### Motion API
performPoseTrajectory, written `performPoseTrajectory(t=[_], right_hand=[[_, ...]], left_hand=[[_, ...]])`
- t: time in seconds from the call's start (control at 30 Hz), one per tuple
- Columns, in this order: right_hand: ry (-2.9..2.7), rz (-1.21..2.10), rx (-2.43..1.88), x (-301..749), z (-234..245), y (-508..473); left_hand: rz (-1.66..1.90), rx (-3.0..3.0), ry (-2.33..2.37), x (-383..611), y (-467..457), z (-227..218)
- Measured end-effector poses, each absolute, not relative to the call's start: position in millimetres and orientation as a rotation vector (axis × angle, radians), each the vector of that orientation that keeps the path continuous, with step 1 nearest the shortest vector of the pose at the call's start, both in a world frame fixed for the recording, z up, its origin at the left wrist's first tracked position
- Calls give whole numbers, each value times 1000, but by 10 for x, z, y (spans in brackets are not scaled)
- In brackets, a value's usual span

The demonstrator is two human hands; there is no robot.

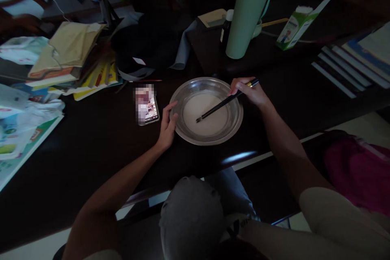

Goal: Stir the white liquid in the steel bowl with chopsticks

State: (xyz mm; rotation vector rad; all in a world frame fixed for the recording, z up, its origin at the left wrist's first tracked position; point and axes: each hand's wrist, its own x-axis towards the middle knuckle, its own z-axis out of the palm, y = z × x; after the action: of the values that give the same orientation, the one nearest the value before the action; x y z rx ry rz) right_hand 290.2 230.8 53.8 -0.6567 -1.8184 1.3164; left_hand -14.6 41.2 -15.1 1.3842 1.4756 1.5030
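A wide metal basin (pixel 210 140) stands on the dark table, with a pale, whitish liquid or batter (pixel 198 107) covering its bottom. My left hand (pixel 167 126) grips the basin's left rim, thumb and fingers around the edge. Over the right rim, my right hand (pixel 250 91) is closed around a pair of black chopsticks (pixel 221 104) with gold bands near the top. Their lower tips slant down to the left into the pale contents. Whether the tips touch the bottom cannot be seen. Just left of the left hand lies a lit phone (pixel 149 107), its screen partly blurred.
Behind the basin stand a tall green cylinder (pixel 246 16), a small dark bottle (pixel 226 28) with a white cap and a green-white carton (pixel 294 28). Books (pixel 341 67) are stacked at right. Papers and envelopes (pixel 68 44) pile up at left, beside a black bag (pixel 146 44).
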Motion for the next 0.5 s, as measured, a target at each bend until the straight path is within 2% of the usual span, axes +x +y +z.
performPoseTrajectory(t=[0.23, 0.37, 0.5], right_hand=[[-1615, 1235, -674, 2934, 503, 2357], [-1742, 1314, -632, 2900, 524, 2313], [-1759, 1249, -703, 2881, 548, 2297]], left_hand=[[1502, 1386, 1491, -131, 409, -141], [1489, 1396, 1491, -133, 403, -131], [1498, 1377, 1492, -130, 406, -130]])
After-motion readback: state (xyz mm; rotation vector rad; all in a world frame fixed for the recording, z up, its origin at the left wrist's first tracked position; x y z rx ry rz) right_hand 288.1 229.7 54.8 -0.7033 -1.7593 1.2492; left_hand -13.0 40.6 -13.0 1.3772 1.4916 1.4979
